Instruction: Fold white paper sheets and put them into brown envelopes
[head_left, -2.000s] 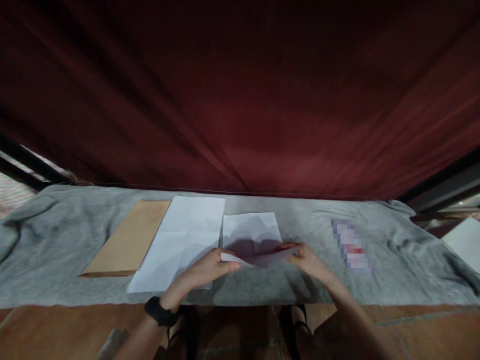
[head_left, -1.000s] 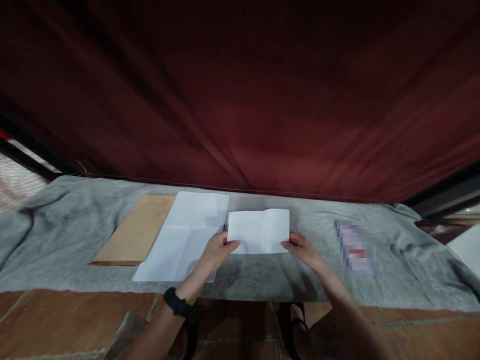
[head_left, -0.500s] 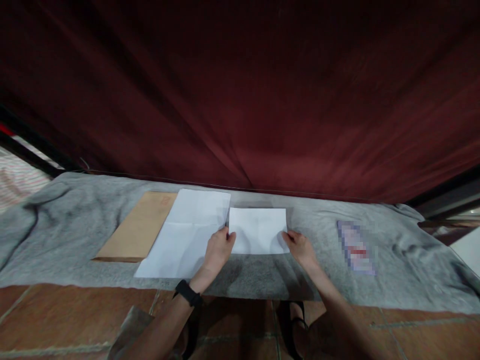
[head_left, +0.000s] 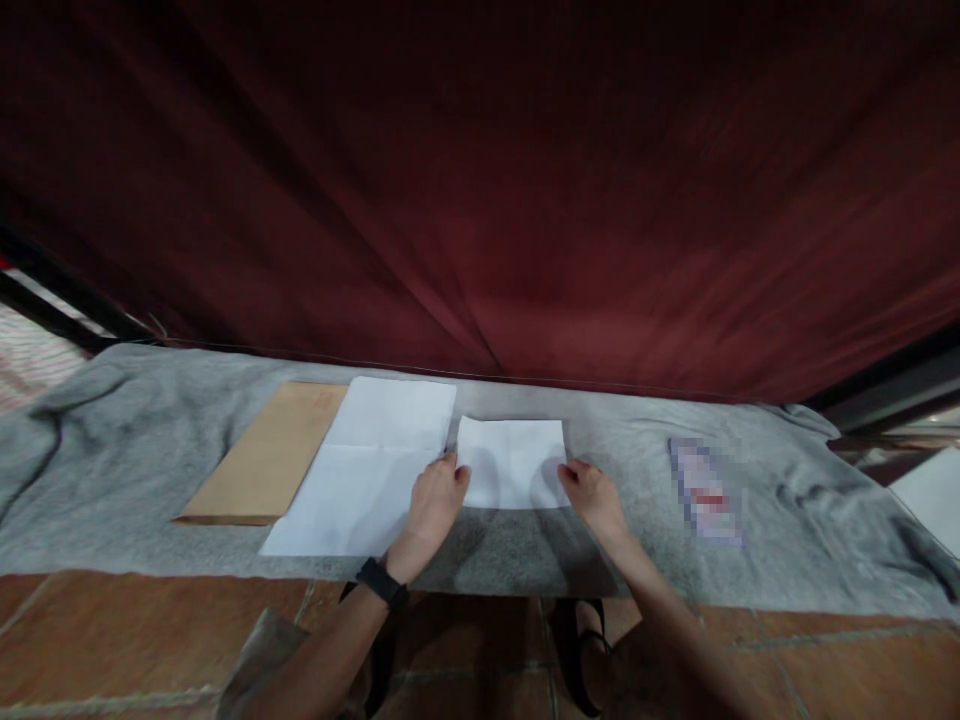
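Observation:
A small white sheet of paper (head_left: 513, 460), faintly creased, spans the space between my two hands. My left hand (head_left: 436, 500) pinches its left edge, thumb on top. At the opposite edge, my right hand (head_left: 594, 494) has its thumb and fingers closed on the paper. Just left of it lies a larger white sheet (head_left: 360, 475) with a crosswise fold line, partly behind my left hand. Beside that larger sheet is a brown paper envelope (head_left: 262, 455) with a faint reddish mark near its top.
A grey cloth (head_left: 630, 560) covers the low surface. To the right lies a blurred-out purplish item (head_left: 705, 495) with a red patch. Dark red fabric (head_left: 480, 200) hangs behind the surface, and reddish floor tiles (head_left: 150, 640) run along the front.
The small sheet now bows slightly between my hands, its upper edge curved and a middle crease showing more. My right hand has come slightly closer to my left.

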